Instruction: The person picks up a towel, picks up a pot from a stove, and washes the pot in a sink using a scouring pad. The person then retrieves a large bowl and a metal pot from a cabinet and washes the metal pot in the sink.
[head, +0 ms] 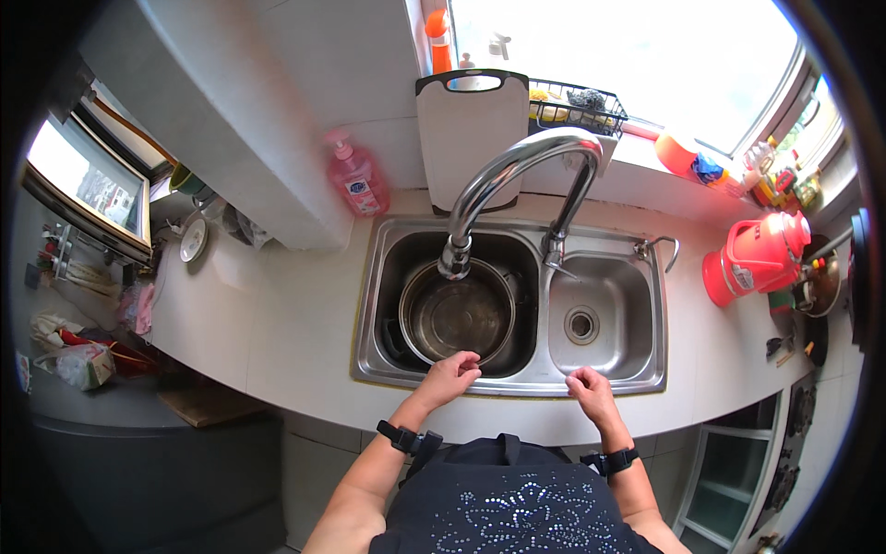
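My left hand (453,377) hovers over the front rim of the sink's larger basin, close to the near edge of a metal pot (457,318). Its fingers are loosely bent and nothing shows in them. The round pot sits inside that basin, under the spout of a chrome gooseneck faucet (529,149). Near the front edge of the smaller basin (626,298) is my right hand (593,393), fingers half curled, with no object visible in it. Both basins belong to one stainless-steel double sink (543,377). No water is seen running.
Behind the sink leans a cutting board (474,149), beside a wire rack (602,114) with scrubbers. A pink pump bottle (358,176) stands back left, a red thermos flask (754,260) right. A small plate (194,240) lies on the far-left countertop (297,311).
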The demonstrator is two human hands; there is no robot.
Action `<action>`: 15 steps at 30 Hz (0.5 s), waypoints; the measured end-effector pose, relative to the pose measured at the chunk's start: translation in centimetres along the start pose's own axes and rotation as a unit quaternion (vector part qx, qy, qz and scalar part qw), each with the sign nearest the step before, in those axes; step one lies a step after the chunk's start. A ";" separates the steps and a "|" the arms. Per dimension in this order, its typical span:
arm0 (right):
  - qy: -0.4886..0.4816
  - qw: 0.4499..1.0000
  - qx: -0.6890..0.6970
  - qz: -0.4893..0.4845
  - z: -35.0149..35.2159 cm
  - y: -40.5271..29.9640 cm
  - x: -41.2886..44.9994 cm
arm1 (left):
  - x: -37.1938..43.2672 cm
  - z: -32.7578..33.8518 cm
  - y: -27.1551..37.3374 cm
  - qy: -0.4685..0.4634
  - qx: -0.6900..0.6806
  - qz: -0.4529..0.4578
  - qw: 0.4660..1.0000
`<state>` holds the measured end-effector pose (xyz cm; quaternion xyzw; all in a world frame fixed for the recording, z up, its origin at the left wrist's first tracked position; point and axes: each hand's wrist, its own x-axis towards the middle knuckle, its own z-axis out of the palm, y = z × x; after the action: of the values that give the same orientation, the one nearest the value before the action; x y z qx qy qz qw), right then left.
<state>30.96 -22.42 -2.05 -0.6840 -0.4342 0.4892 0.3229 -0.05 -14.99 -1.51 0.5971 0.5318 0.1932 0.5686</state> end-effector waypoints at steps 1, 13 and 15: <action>-0.012 0.999 -0.032 -0.008 0.8 -0.2 0.0 | -0.6 -0.4 0.1 0.006 0.000 0.006 1.000; -0.012 0.981 -0.172 -0.088 5.6 -4.4 -7.2 | -5.2 -1.0 -4.5 0.008 -0.051 0.047 0.998; 0.027 0.985 -0.161 -0.049 5.5 -3.9 -8.3 | -5.7 -0.6 -4.1 -0.005 -0.051 0.048 0.998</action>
<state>23.45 -28.29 2.84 -0.7180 -0.5314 0.3780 0.2433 -4.31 -20.40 -2.85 0.5931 0.4891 0.2439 0.5912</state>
